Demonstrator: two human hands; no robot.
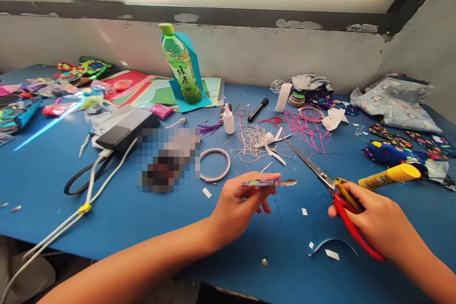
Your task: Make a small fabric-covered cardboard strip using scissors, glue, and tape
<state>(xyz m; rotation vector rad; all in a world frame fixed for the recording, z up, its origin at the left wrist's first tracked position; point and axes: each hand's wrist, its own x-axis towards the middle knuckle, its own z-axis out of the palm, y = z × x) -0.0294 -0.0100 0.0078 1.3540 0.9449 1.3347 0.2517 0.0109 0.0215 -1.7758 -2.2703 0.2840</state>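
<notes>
- The left grip (244, 204) was closed on a thin patterned piece (261, 183), held edge-on; its free end pointed toward the scissors (326, 179).
- The right grip (363, 211) was closed around the scissors' handles; the blades, nearly together, stood apart from the piece.
- A tape roll (228, 167) and white threads (254, 141) lay beyond the left grip; a yellow glue stick (390, 175) lay beside the right.
- 2 bottles, 1 green (183, 69) and 1 white (229, 122), stood farther back on the tabletop (117, 218).

Left forearm (142, 263) bare, extended from lower left; left hand (235, 205) raised, thumb (259, 196) and fingers (253, 176) pinched. Right forearm (425, 260) bare, angled from lower right; right hand (379, 216) curled, apart from left.
</notes>
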